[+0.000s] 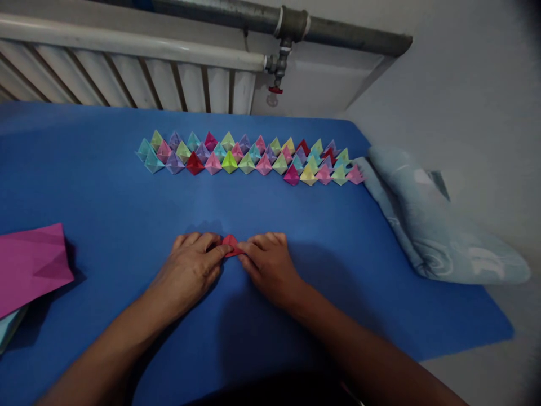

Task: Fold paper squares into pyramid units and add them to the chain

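A small folded red paper is held between my two hands, low over the blue table. My left hand pinches its left side, thumb across the lower part. On the right side, the closed fingers of my right hand grip its corner. Farther back, several small folded paper boats in pink, green, blue, purple, yellow and red stand in close rows.
A magenta paper sheet lies at the left with light blue paper under it. A folded pale blue blanket rests along the right edge. Behind the table are a white radiator and a metal pipe.
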The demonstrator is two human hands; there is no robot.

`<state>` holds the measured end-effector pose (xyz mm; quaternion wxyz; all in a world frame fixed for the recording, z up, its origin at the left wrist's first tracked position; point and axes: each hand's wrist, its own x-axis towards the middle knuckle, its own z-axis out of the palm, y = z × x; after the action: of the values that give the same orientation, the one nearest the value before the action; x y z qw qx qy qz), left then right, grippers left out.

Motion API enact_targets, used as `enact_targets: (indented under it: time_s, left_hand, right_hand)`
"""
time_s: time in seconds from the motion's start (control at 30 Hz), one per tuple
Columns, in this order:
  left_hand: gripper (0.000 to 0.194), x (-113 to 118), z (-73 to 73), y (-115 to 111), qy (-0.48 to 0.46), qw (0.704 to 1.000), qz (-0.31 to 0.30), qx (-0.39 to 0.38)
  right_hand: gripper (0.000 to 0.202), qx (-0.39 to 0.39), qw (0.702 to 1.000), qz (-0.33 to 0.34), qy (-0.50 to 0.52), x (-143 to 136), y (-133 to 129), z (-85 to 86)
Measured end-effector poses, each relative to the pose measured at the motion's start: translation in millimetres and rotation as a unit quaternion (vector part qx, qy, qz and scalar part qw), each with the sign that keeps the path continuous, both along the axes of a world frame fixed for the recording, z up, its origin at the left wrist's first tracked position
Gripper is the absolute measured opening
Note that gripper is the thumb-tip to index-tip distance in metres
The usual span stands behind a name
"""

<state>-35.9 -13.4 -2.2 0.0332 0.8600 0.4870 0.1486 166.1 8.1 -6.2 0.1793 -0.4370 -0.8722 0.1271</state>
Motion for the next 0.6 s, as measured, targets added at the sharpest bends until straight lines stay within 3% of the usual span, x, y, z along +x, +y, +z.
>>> enact_targets:
  time_s: [0.4, 0.6]
  left_hand:
    - [0.021, -0.4, 5.8, 1.2, -0.041, 0.998, 0.031, -0.037]
    - [0.022, -5.1, -0.4, 5.8, -0.049, 0.998, 0.024, -0.006]
  right_hand:
    - [0.018, -0.005, 0.999, -0.025, 0.027, -2.5, -1.5, 0.8]
    - [0.025, -0.007, 0.999, -0.039, -0.011, -6.3, -0.6, 1.3]
